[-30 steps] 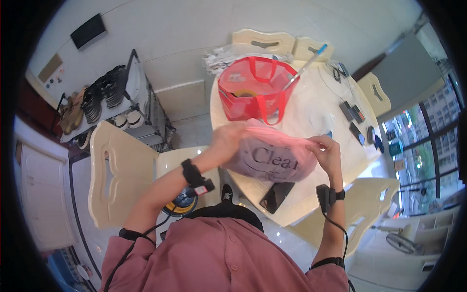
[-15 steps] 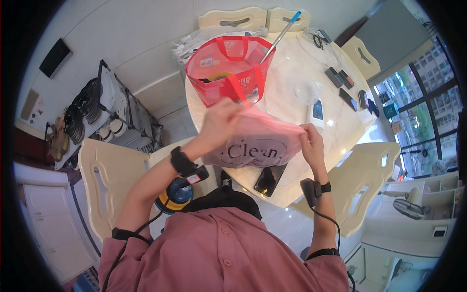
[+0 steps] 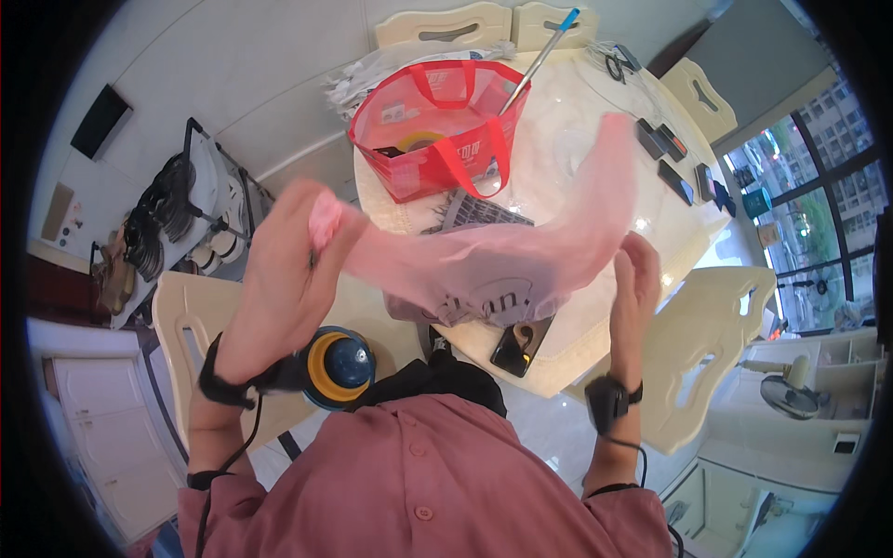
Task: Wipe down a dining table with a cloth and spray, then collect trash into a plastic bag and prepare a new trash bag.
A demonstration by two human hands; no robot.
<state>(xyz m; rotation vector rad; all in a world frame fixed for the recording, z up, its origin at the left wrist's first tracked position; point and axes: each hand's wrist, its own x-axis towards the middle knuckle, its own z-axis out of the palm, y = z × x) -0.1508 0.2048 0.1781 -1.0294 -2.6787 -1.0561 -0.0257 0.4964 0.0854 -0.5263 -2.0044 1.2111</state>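
Note:
A thin, see-through pink plastic bag [image 3: 521, 251] stretches across in front of me above the near part of the table. My left hand [image 3: 288, 270] is closed on its bunched left end. The bag's other end stands up loose, leaning to the right. Beside that end is my right hand [image 3: 636, 279], fingers extended upward and apart from the raised tip. Through the pink film shows a greyish item [image 3: 493, 296] with dark lettering; whether it lies inside or behind the bag I cannot tell. A grey patterned piece [image 3: 479, 210] shows just beyond.
A red tote bag [image 3: 409, 177] with a silver, blue-tipped pole [image 3: 539, 60] stands farther back on the pale table [image 3: 558, 372]. A black phone [image 3: 521, 346] lies at the near edge. Small dark devices [image 3: 674, 181] lie at right. Chairs [image 3: 707, 353] surround the table; a yellow-and-blue bucket [image 3: 339, 367] is lower left.
My left hand has pulled left and nearer with the bag's end. My right hand has come off the bag, whose right end has swung upward. The grey patterned piece has come into view.

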